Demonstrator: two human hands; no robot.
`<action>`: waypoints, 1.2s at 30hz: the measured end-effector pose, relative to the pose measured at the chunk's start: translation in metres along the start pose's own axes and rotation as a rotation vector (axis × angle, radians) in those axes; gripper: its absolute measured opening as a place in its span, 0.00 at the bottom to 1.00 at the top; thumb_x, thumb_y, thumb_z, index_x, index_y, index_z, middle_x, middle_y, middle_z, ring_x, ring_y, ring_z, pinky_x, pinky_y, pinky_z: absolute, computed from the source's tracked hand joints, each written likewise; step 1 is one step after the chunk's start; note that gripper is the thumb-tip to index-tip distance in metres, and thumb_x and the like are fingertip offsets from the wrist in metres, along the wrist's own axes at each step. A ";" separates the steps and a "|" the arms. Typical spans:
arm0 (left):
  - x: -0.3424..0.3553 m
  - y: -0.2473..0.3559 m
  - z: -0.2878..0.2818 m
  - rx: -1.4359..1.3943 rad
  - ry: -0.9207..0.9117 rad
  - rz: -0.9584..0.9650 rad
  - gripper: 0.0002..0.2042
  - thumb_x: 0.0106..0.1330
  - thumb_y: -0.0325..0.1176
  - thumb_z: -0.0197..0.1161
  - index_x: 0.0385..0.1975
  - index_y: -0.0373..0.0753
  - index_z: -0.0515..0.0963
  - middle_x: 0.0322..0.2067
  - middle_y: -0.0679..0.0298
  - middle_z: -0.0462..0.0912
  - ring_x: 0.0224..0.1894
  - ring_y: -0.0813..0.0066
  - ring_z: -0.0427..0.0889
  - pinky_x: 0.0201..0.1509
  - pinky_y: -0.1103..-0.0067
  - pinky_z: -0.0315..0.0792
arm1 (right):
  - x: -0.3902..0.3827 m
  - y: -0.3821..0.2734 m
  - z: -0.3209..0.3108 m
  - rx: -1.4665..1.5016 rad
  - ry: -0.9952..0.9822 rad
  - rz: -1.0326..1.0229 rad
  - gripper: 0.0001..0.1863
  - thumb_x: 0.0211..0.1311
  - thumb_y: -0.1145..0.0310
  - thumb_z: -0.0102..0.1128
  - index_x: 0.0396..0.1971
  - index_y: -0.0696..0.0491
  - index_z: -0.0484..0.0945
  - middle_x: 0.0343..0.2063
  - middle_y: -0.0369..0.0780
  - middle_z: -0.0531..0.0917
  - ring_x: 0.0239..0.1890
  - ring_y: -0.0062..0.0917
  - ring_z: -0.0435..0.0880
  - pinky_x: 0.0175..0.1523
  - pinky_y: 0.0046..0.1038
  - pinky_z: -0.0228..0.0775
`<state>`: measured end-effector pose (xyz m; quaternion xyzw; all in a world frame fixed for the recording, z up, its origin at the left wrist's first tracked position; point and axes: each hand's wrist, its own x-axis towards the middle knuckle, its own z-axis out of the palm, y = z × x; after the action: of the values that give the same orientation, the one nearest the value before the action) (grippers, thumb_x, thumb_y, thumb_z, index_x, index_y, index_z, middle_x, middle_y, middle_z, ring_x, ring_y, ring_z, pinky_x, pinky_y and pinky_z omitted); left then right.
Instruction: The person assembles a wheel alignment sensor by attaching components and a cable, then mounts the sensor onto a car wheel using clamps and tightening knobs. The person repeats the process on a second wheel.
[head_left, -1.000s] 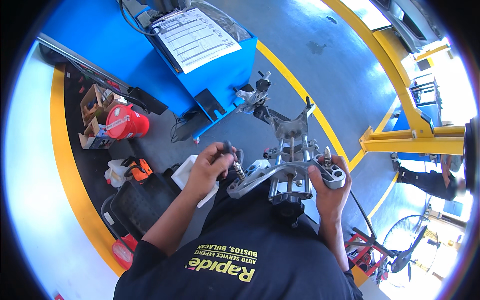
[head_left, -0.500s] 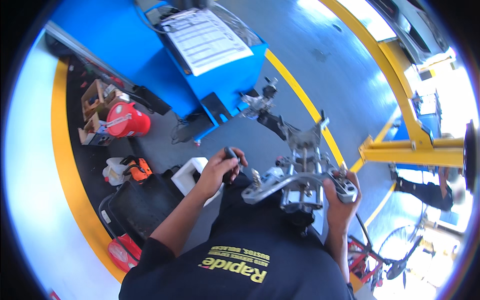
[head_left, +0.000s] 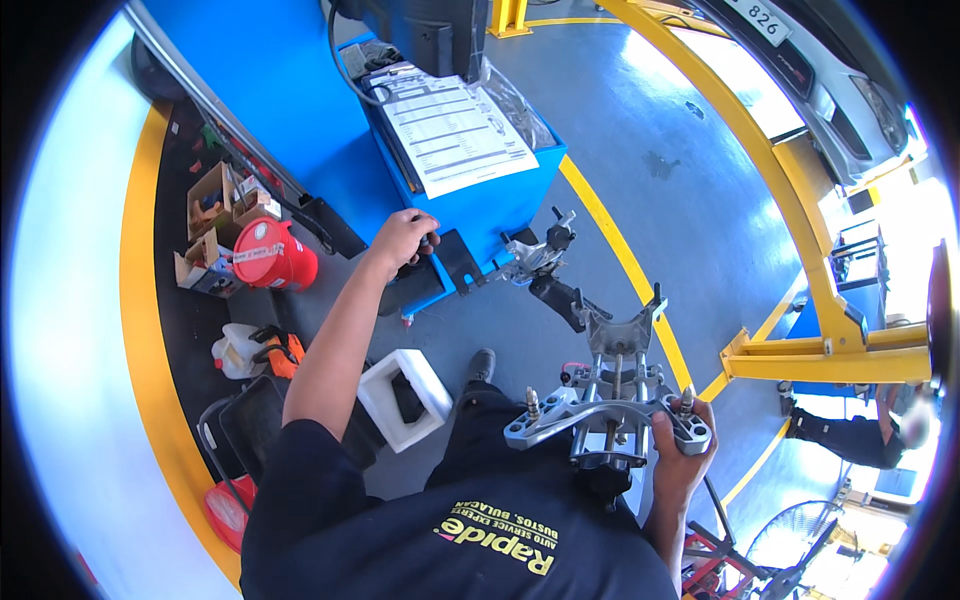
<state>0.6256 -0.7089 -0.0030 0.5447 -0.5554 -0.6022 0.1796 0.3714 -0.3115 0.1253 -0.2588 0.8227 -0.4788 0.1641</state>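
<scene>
My right hand is closed around the right end of a silver metal wheel clamp, which I hold in front of my torso. The clamp has a curved arm, parallel rods, upright studs and a black knob at its near end. My left arm reaches forward, and my left hand is closed beside the corner of a blue cabinet. A small black object shows at its fingers, mostly hidden. A second metal clamp hangs at the cabinet's side.
On the cabinet lie printed sheets under a dark monitor. To the left stand a red bucket, cardboard boxes and a white jug. A white foam frame is on the floor. A yellow lift post rises at right.
My left hand has moved from near my torso forward to the cabinet, the black object still in its fingers. My right hand still holds the wheel clamp. The view has shifted.
</scene>
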 end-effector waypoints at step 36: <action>0.067 0.039 -0.061 -0.704 0.389 0.024 0.12 0.68 0.40 0.71 0.43 0.41 0.81 0.31 0.67 0.82 0.26 0.80 0.78 0.24 0.84 0.66 | 0.022 -0.011 0.015 0.038 0.000 0.001 0.16 0.53 0.66 0.75 0.36 0.58 0.80 0.31 0.34 0.78 0.35 0.20 0.77 0.44 0.25 0.70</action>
<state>0.6400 -0.8056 0.0127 0.5471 -0.2770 -0.6393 0.4639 0.3640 -0.3394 0.1270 -0.2553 0.8136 -0.4943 0.1691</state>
